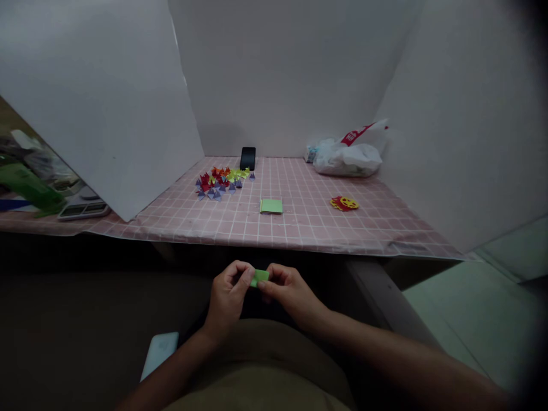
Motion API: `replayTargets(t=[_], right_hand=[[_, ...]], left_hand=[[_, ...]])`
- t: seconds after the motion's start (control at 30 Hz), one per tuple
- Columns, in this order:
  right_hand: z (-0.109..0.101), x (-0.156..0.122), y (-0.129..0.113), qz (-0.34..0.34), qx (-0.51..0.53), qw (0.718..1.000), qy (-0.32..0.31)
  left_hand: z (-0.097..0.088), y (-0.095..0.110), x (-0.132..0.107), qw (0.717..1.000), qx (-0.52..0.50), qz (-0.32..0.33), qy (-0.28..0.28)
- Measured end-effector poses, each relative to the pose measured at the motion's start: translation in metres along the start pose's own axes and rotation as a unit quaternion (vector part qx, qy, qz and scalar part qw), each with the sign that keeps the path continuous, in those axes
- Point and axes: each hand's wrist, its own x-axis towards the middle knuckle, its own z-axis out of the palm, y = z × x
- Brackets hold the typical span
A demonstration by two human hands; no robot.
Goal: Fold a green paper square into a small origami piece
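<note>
Between my two hands is a small piece of green paper (260, 277), folded into a rectangle, held above my lap just in front of the table edge. My left hand (231, 291) pinches its left end between thumb and fingers. At the right end, my right hand (289, 291) grips it the same way. On the table straight ahead lies a square stack of green paper sheets (271, 206). Farther back to the left is a cluster of small folded paper figures (218, 182) in red, orange, yellow and purple.
A black phone (248, 158) leans at the back wall. A white plastic bag (349, 158) sits at the back right, with red and yellow cut-out pieces (343, 203) nearer. White panels enclose the table (240, 231). A scale (84, 210) stands far left; a pale device (160, 353) lies beside me.
</note>
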Motion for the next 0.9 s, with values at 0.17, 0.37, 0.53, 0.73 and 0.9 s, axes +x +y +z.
replayTargets(t=[0.17,0.37,0.53,0.73,0.9], right_hand=[[0.000,-0.002,0.000,-0.027,-0.007,0.999,-0.017],[0.000,-0.002,0.001,-0.048,-0.066,0.997,0.007],[0.001,-0.005,0.000,-0.101,-0.130,0.986,0.038],[-0.003,-0.005,-0.002,-0.149,-0.153,0.977,0.027],[-0.008,-0.002,-0.004,-0.180,-0.180,0.966,0.036]], left_hand=[[-0.002,-0.001,-0.002,0.998,0.025,0.051,-0.012],[0.001,-0.001,-0.004,0.998,0.031,0.063,0.005],[0.001,0.002,-0.005,1.000,-0.016,0.003,-0.019],[-0.005,0.008,-0.001,0.999,-0.003,0.024,-0.038],[-0.007,0.009,0.000,0.998,0.014,0.028,-0.047]])
